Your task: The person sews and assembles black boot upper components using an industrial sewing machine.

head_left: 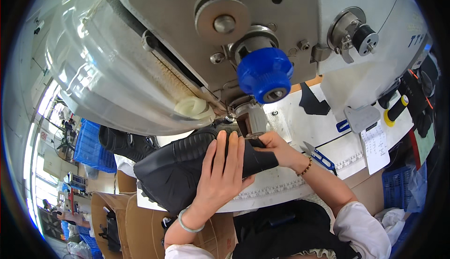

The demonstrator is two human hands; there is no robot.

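Note:
A black boot with ribbed, padded panels lies on its side under the sewing machine head, its toe end toward the left. My left hand rests flat on it, fingers stretched out toward the machine and thumb off to the right. At the boot's right end, my right hand has its fingers closed on the upper edge, near a round metal machine part. The palm side of the right hand and the spot under the needle are hidden.
A blue knob and clear cover hang above my hands. Blue-handled snips, a black cut piece, and a paper slip lie right. Left are another black boot, a blue crate and cardboard boxes.

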